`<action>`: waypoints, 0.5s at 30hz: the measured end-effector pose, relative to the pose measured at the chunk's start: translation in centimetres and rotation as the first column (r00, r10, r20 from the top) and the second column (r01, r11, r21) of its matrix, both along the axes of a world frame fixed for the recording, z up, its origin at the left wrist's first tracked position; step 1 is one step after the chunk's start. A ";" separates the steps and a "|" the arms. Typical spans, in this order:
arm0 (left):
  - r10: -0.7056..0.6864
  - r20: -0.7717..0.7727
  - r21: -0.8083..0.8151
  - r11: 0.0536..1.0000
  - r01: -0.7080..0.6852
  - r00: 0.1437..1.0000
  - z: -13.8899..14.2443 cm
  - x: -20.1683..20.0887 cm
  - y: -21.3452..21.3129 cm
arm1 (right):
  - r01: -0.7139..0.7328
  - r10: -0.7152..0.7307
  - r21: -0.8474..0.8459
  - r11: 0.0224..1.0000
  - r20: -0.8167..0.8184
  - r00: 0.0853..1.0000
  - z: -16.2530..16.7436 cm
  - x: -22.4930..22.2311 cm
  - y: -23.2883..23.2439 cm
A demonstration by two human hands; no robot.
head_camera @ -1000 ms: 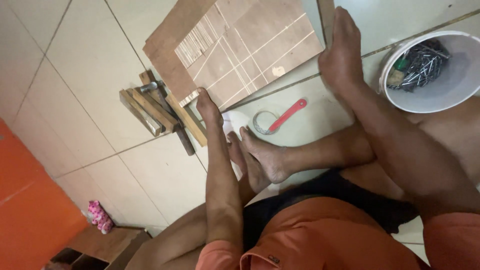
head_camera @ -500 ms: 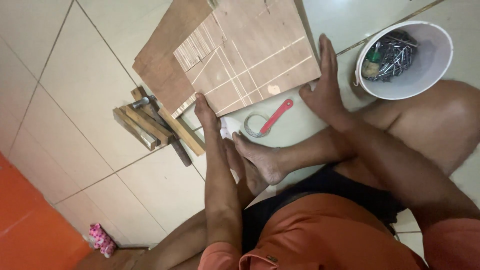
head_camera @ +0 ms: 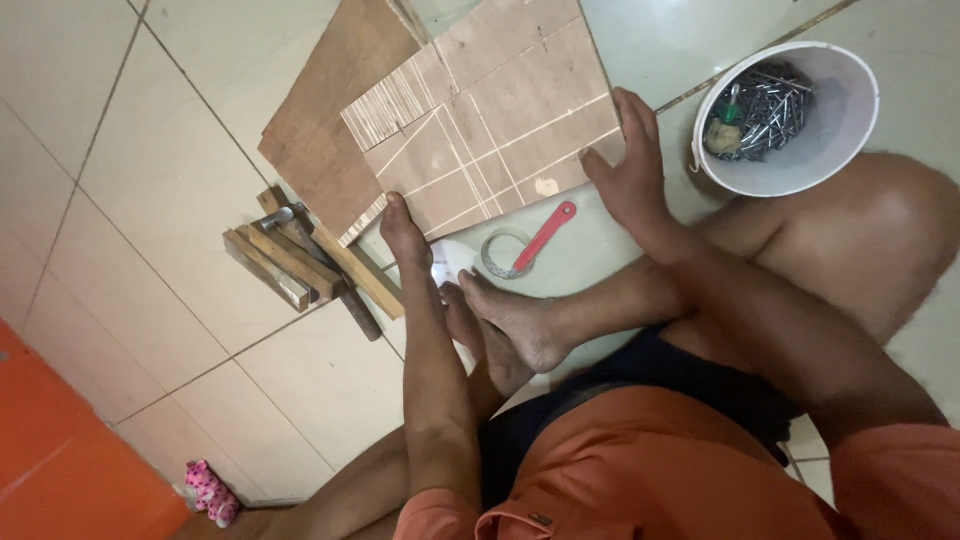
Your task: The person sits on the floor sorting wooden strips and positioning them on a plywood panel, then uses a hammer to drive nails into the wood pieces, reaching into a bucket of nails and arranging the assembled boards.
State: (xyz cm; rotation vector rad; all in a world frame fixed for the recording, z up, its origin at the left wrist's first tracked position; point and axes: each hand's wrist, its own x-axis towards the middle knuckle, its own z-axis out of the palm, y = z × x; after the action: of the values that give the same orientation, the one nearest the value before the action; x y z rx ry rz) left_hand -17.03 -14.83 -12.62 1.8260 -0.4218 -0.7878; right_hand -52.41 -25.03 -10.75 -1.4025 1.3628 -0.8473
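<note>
Currently the person sits cross-legged on a pale glazed tile floor, both hands on a thin plywood panel lying flat in front of them. The panel is matt brown, roughly rectangular, scored with pale straight lines in a grid, with a finely striped patch at its left corner; it rests on a darker, smoother board that shows along its left side. The left hand presses down on the panel's near left corner, fingers closed together and holding nothing. The right hand lies open and flat at the panel's right edge, fingers spread wide over the surface, gripping nothing.

Just left of the left hand lies a bundle of short square wooden strips with a hammer across it (metal head toward the dark board). Between the panel and the bare foot lies a red-handled tool with a metal loop. A white round plastic bucket of grey steel nails stands beyond the right hand, near the knee. A small pink toy sits well apart by the orange floor strip
</note>
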 end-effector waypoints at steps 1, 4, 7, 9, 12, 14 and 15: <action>0.033 -0.050 -0.007 0.999 -0.034 0.998 0.0 -0.1 -0.1 | 0.002 -0.002 0.003 1.000 -0.009 1.000 0.2 0.0 -0.2; 0.085 -0.168 -0.026 0.996 -0.091 0.982 0.1 -0.2 -0.3 | 0.017 -0.017 0.003 1.000 -0.012 1.000 0.6 0.1 -0.7; 0.054 -0.204 -0.050 0.997 -0.066 0.977 0.3 0.0 -0.2 | 0.035 -0.035 0.007 0.999 0.035 0.999 0.8 0.1 -1.0; 0.030 -0.210 -0.055 0.998 -0.043 0.977 0.4 0.1 -0.4 | 0.048 -0.050 0.027 0.998 0.068 0.996 0.8 0.1 -1.2; 0.121 -0.359 0.028 0.992 -0.119 0.926 0.5 0.3 -0.4 | 0.060 -0.064 0.037 0.997 0.099 0.993 0.5 0.2 -1.8; 0.124 -0.481 -0.025 0.988 -0.155 0.868 0.4 0.1 0.1 | 0.071 -0.076 0.062 0.996 0.090 0.993 0.2 0.4 -2.1; 0.120 -0.540 -0.050 0.983 -0.174 0.833 0.3 -0.1 0.5 | 0.078 -0.084 0.074 0.994 0.084 0.993 0.1 0.5 -2.3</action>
State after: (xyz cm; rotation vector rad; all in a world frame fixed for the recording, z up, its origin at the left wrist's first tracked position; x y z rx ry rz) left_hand -17.17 -14.31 -12.30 1.4431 0.0476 -1.1029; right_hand -51.95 -27.32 -10.65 -1.2490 1.3775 -0.8946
